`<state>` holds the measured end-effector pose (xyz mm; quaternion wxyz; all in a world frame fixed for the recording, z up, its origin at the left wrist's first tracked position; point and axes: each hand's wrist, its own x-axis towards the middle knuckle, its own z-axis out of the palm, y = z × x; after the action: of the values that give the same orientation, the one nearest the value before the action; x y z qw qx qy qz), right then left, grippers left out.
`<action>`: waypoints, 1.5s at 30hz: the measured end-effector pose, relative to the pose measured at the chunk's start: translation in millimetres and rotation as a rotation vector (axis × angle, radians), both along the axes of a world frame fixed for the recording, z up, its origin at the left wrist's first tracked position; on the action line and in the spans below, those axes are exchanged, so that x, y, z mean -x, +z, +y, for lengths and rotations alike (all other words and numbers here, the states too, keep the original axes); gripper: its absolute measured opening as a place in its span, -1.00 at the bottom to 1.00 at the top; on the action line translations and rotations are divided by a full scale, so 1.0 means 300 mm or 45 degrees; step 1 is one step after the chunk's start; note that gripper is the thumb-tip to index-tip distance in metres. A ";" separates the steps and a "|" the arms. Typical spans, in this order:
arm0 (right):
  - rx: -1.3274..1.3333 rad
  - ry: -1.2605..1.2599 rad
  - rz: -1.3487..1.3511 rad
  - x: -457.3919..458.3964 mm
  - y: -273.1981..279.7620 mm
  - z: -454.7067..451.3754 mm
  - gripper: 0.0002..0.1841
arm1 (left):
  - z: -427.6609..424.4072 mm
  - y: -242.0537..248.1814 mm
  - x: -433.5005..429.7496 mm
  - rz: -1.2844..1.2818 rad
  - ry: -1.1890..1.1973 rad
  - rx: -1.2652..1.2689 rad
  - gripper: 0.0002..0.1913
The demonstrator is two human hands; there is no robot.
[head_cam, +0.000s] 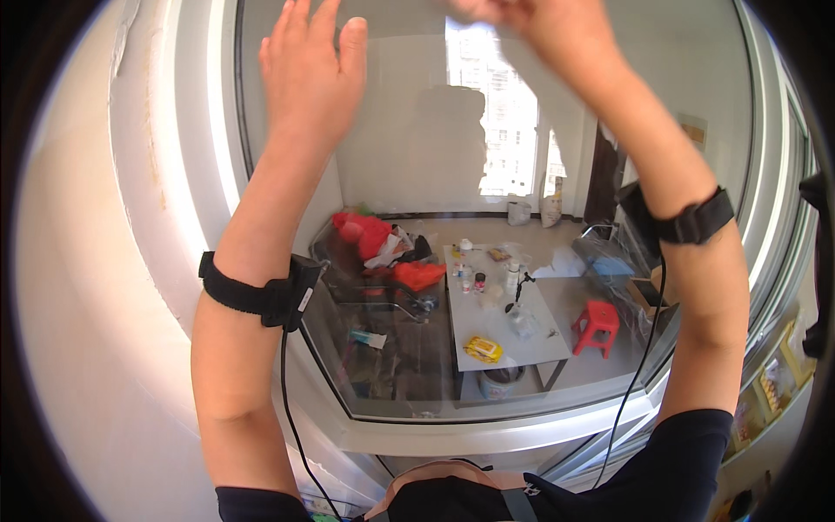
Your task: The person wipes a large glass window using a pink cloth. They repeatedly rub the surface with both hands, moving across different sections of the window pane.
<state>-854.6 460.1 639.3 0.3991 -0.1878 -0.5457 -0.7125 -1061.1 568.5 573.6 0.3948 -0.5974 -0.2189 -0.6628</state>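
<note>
Both arms reach up in front of a large glass windowpane (404, 150) set in a white frame (496, 436). My left hand (313, 78) is at the upper left of the pane with its back towards me, holding nothing visible. Its thumb stands apart from the fingers; whether it touches the glass cannot be told. Farther right, my right hand (554, 23) is blurred and cut off by the top edge. Its fingers are bent, and what they may hold is hidden. Black straps with small devices sit on the left forearm (261, 297) and right forearm (695, 218).
Thin black cables (285, 378) hang from both devices. Behind the glass stand a table (483, 313) with bottles and a yellow wipes pack (483, 350), a red stool (597, 326), and seats piled with red bags (417, 275). A plain wall (78, 228) borders the left.
</note>
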 end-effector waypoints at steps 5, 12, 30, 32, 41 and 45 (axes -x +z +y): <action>-0.021 0.115 0.051 0.099 0.052 0.051 -0.61 | -0.002 -0.019 0.017 -0.129 -0.138 -0.031 -0.49; 0.455 0.086 -0.414 0.293 -0.029 0.113 -0.76 | -0.031 -0.076 0.037 -0.291 -0.647 0.140 -0.40; 0.080 0.016 -0.045 0.116 0.070 0.050 -0.58 | -0.023 -0.153 -0.011 -0.035 -0.209 0.044 -0.35; 0.086 -0.011 0.030 0.064 0.076 0.013 -0.56 | -0.024 -0.161 -0.043 0.006 -0.147 0.038 -0.36; 0.403 -0.043 -0.035 -0.186 -0.096 -0.117 -0.50 | -0.134 -0.148 -0.200 0.146 -0.024 0.036 -0.34; 0.240 -0.020 0.339 -0.328 -0.021 -0.224 -0.52 | -0.209 -0.147 -0.310 0.168 -0.028 0.125 -0.35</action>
<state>-756.3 393.0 633.1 0.4430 -0.3215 -0.5510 -0.6300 -968.0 505.9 529.7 0.3713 -0.6608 -0.2182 -0.6147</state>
